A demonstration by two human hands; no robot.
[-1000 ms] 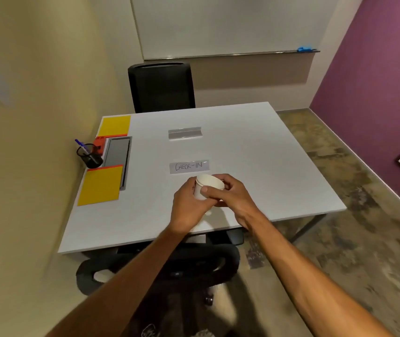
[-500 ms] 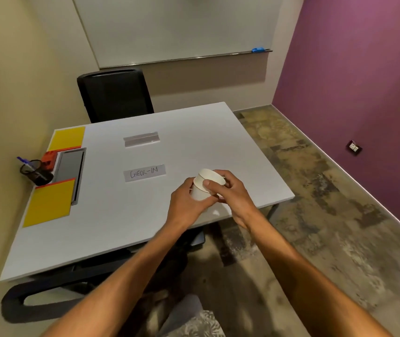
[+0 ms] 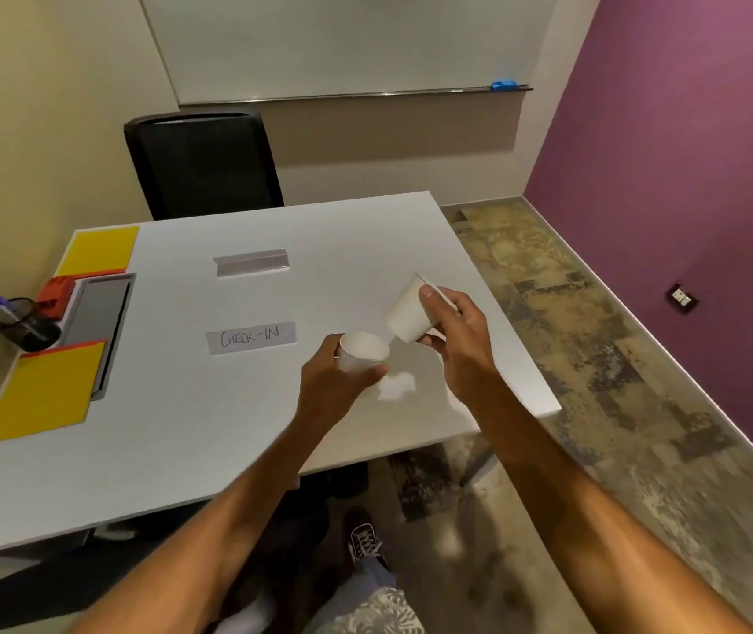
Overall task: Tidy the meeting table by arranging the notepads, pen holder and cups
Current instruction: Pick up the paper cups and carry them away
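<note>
My left hand [image 3: 333,386] grips a white paper cup [image 3: 362,354] upright above the white table [image 3: 191,432]. My right hand [image 3: 456,331] holds a second white paper cup [image 3: 406,313], tilted with its rim up and to the right, just clear of the first. Two yellow notepads lie at the table's left edge, one far [image 3: 99,250] and one near [image 3: 45,390]. A black mesh pen holder [image 3: 22,323] with a blue pen stands between them against the wall.
A "CHECK-IN" label [image 3: 251,338] and a grey name-card stand [image 3: 251,262] sit mid-table. A grey cable tray [image 3: 98,313] and an orange-red object [image 3: 55,290] lie at the left. A black chair [image 3: 203,164] stands behind the table. My shoe [image 3: 365,539] is below the front edge.
The two stacked cups held together by both hands have come apart: my right hand lifted one up and to the right, my left hand keeps the other. The view shifted.
</note>
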